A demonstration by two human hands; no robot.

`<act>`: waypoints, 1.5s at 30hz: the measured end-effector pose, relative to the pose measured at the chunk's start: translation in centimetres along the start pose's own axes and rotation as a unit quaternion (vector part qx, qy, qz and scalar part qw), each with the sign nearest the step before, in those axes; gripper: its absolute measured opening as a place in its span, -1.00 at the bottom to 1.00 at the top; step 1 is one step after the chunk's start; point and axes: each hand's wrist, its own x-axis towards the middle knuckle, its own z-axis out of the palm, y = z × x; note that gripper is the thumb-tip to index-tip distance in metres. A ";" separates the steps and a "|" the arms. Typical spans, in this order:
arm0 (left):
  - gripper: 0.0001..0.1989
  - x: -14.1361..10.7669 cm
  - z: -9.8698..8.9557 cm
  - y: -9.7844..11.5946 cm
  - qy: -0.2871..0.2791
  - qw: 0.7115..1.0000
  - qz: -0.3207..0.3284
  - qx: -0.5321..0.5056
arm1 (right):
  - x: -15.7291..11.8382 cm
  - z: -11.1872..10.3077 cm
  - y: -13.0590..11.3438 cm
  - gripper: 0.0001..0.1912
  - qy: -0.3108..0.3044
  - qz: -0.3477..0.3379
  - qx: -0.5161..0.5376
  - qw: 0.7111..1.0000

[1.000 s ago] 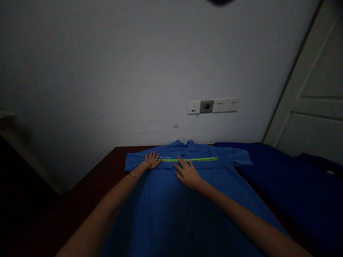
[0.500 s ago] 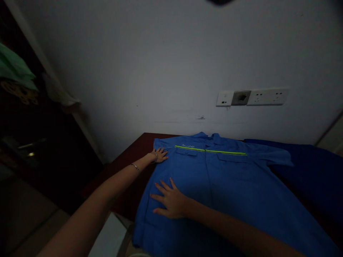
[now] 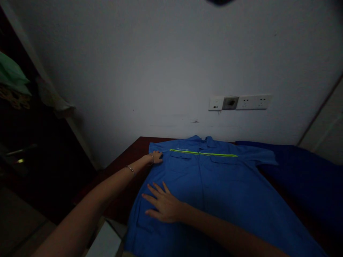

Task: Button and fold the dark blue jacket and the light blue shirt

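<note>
A blue short-sleeved work shirt (image 3: pixel 184 185) lies spread front up, its collar toward the wall and a yellow-green stripe crossing the chest above two flap pockets. My left hand (image 3: pixel 156 157), with bracelets on the wrist and forearm, is at the shirt's left side just below the sleeve. Its fingers are curled in and closed on the cloth there. Lower down, my right hand (image 3: pixel 164 205) rests palm down on the shirt front near its left side, fingers spread and holding nothing.
The shirt lies on a dark red table (image 3: pixel 125 157) against a pale wall. Darker blue cloth (image 3: pixel 300 171) lies at the right. Sockets (image 3: pixel 253 102) are on the wall. A white box-like object (image 3: pixel 105 241) stands below the table's left side, and a dark door (image 3: pixel 40 153) is at the left.
My left hand's fingers, spread flat before, have drawn together on the cloth. My right hand stays flat on the shirt. The view has shifted slightly.
</note>
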 end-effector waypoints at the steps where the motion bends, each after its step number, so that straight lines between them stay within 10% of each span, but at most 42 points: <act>1: -0.43 0.4 -0.1 0.5 0.022 1.000 -0.002 0.001 | -0.6 -0.6 0.7 -0.37 0.011 0.011 -0.007 1.000; 6: -0.45 2.5 -0.7 3.9 0.085 0.996 -0.007 -0.006 | -6.1 -4.2 8.0 -0.39 0.065 0.169 -0.084 0.980; 13: -0.44 6.1 -2.9 10.5 0.131 0.990 0.021 -0.041 | -18.1 -8.5 20.2 -0.39 0.122 0.460 -0.203 0.856; 20: -0.42 10.7 -4.8 18.2 0.121 0.982 0.002 -0.144 | -24.3 -8.3 24.1 -0.30 0.083 0.577 -0.228 0.780; 26: -0.43 11.6 -2.8 22.8 0.095 0.977 -0.028 -0.187 | -24.9 -7.4 24.7 -0.29 0.091 0.592 -0.229 0.767; 34: -0.34 10.3 1.4 23.0 0.103 0.985 -0.005 -0.137 | -24.7 -8.1 24.3 -0.28 0.076 0.598 -0.213 0.769; 45: -0.34 9.4 1.3 23.1 0.130 0.983 -0.002 -0.128 | -17.6 -16.1 24.9 -0.63 0.103 0.568 -0.215 0.788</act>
